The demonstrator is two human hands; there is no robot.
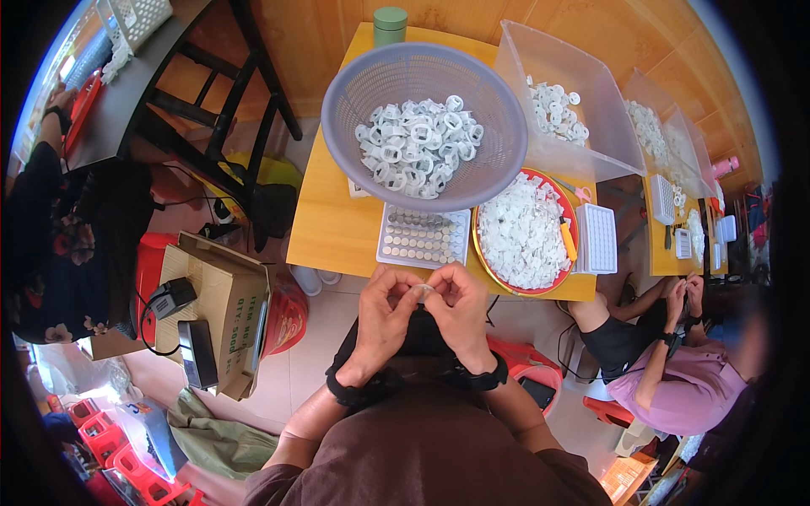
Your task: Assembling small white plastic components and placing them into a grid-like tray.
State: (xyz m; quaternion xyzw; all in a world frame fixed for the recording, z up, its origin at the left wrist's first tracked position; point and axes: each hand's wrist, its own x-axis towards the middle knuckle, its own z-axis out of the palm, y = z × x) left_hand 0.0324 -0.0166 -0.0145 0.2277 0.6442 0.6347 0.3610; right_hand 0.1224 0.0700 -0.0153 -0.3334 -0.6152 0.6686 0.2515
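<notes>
My left hand [386,314] and my right hand [461,309] meet in front of the table's near edge, fingers closed in a pinch. Between their fingertips sits a small whitish plastic piece [423,291], mostly covered, so its exact kind is hard to make out. Just beyond my hands, a white tray [464,240] carries rows of small round silvery discs [415,244]. To its right stands a red-rimmed round tray [491,268] heaped with small white plastic pieces [523,232]. Behind, a grey-purple colander [346,139] holds many white ring-shaped parts [422,143].
On the wooden table [329,228] are a clear plastic bin [591,126] with white rings, a white slotted tray [597,240], an orange-handled tool [568,240] and a green canister [390,27]. A cardboard box [224,325] stands left. Another person [675,371] works at the right.
</notes>
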